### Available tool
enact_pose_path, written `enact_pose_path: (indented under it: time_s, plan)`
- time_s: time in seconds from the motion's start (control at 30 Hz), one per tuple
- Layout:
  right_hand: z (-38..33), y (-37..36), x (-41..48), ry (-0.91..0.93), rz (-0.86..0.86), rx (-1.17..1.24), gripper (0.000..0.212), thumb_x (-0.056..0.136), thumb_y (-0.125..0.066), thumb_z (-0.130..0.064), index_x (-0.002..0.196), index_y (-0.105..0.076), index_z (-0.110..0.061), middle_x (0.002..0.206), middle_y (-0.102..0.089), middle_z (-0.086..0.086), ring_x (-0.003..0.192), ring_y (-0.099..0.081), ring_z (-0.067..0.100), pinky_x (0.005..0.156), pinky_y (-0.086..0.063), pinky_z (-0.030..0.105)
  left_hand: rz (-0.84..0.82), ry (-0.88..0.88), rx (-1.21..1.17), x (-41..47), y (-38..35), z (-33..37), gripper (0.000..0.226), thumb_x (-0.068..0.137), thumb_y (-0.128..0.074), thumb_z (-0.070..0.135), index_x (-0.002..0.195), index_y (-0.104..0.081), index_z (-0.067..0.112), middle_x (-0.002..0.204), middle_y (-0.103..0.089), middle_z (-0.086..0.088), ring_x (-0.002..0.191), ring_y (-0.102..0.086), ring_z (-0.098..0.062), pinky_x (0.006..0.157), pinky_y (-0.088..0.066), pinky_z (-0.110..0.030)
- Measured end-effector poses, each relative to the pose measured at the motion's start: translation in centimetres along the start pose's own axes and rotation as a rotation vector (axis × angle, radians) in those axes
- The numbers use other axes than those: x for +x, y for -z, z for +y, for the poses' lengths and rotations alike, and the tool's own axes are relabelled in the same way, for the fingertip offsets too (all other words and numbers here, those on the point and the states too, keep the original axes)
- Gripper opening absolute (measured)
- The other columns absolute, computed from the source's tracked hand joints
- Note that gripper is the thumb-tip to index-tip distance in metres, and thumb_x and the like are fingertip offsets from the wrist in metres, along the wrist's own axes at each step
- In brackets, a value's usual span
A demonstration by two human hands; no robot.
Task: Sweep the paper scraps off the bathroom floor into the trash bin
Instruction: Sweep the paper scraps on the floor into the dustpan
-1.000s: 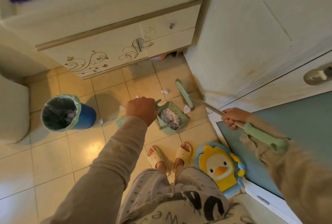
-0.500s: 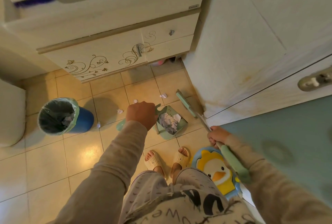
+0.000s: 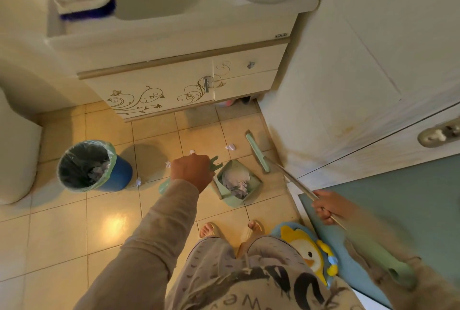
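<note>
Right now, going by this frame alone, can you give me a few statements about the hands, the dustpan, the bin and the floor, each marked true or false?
1. The dustpan holds paper scraps. True.
2. The trash bin has no liner. False: a green liner is folded over its rim.
3. The right hand grips the broom by its metal shaft. True.
4. The left hand is empty. False: it grips the dustpan's handle.
5. No paper lies on the floor. False: several bits lie on the tiles, including a loose scrap beside the trash bin.
</note>
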State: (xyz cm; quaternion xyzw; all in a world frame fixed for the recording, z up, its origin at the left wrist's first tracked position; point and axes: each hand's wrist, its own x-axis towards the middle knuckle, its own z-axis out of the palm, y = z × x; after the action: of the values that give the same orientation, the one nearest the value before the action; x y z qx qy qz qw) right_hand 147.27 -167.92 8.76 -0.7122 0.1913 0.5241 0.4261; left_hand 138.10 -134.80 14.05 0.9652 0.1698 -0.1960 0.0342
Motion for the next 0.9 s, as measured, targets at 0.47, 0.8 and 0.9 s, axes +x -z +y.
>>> enact_pose_path:
  time_s: [0.47, 0.8, 0.9]
  plan:
    - [-10.7, 2.3, 6.9, 0.055, 0.067, -0.498, 0.047, 0.088, -0.04, 0.007, 0.135, -0.039, 0.001, 0.055, -0.039, 0.009, 0.032, -0.034, 0.011, 0.035, -0.028, 0.013, 0.04, 0.406, -0.116, -3.1, -2.4, -1.2, 0.032, 0.092, -0.047, 0.048, 0.102, -0.067, 0.025, 0.084, -0.067, 0.0, 0.071, -0.062, -0.02, 0.065, -0.044, -0.028]
    - [-17.8, -0.7, 10.8, 0.062, 0.017, -1.017, 0.019, 0.087, -0.043, 0.002, 0.069, -0.045, -0.002, 0.056, -0.046, 0.011, 0.049, -0.039, 0.019, 0.049, -0.034, 0.027, 0.005, 0.555, -0.143, -3.3, -2.8, 0.3, 0.031, 0.092, -0.046, 0.047, 0.096, -0.065, 0.024, 0.073, -0.062, 0.002, 0.063, -0.053, -0.018, 0.061, -0.04, -0.026]
    - [-16.4, -2.1, 10.1, 0.013, -0.027, -1.093, 0.02, 0.086, -0.04, 0.004, 0.068, -0.043, -0.003, 0.055, -0.045, 0.011, 0.048, -0.04, 0.019, 0.047, -0.035, 0.024, 0.008, 0.553, -0.131, -3.1, -2.8, 0.6, 0.03, 0.091, -0.047, 0.047, 0.096, -0.065, 0.024, 0.074, -0.064, 0.003, 0.063, -0.053, -0.017, 0.061, -0.04, -0.026]
